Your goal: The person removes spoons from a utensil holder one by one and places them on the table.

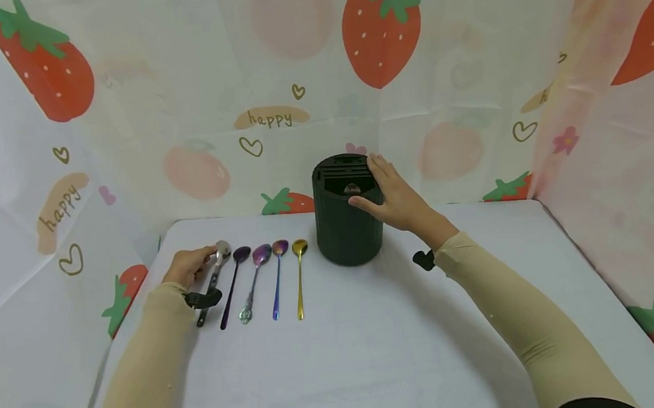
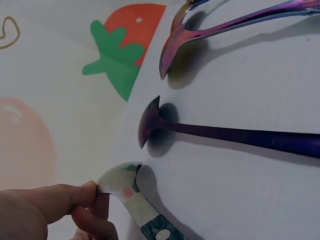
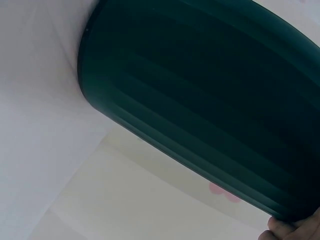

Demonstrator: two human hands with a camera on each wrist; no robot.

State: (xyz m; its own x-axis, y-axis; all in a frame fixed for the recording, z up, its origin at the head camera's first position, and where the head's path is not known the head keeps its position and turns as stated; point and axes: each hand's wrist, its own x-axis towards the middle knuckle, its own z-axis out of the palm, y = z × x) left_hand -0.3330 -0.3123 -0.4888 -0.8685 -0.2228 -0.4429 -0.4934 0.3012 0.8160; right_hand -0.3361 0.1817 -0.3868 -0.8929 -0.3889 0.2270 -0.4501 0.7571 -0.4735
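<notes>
My left hand [image 1: 189, 266] is at the left end of a row of spoons. Its thumb and finger pinch the bowl edge of a silver spoon [image 2: 132, 200] with a dark patterned handle. To the right lie a dark purple spoon [image 1: 235, 285], a purple-pink spoon [image 1: 255, 280] with an ornate handle, a blue-purple spoon [image 1: 279, 275] and a gold spoon [image 1: 300, 276]. On the right, my right hand [image 1: 398, 199] rests against the upper side of an upright dark green utensil holder [image 1: 348, 231], fingers extended and thumb across its front rim.
A white cloth covers the table [image 1: 340, 369]. Strawberry-printed sheets [image 1: 207, 79] hang behind and along both sides. The holder has a slotted top [image 1: 343, 172] with a wider opening at its front, where something shiny shows.
</notes>
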